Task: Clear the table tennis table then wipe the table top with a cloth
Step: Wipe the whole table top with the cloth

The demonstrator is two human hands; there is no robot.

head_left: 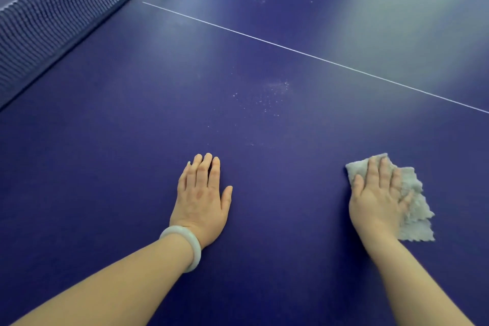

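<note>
Presently the right hand (pixel 377 201) lies flat with straight fingers pressing a grey cloth (pixel 412 201) onto the blue table top (pixel 264 167) at near right, while the left hand (pixel 202 198), pale bangle (pixel 185 246) at its wrist, rests flat and holds nothing, with whitish specks (pixel 267 99) ahead and the net (pixel 47 16) far left.

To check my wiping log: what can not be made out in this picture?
Head view: cloth partly hidden under the right hand.
Head view: table top cut off by the frame edges.
Head view: pale specks too small to identify.
</note>
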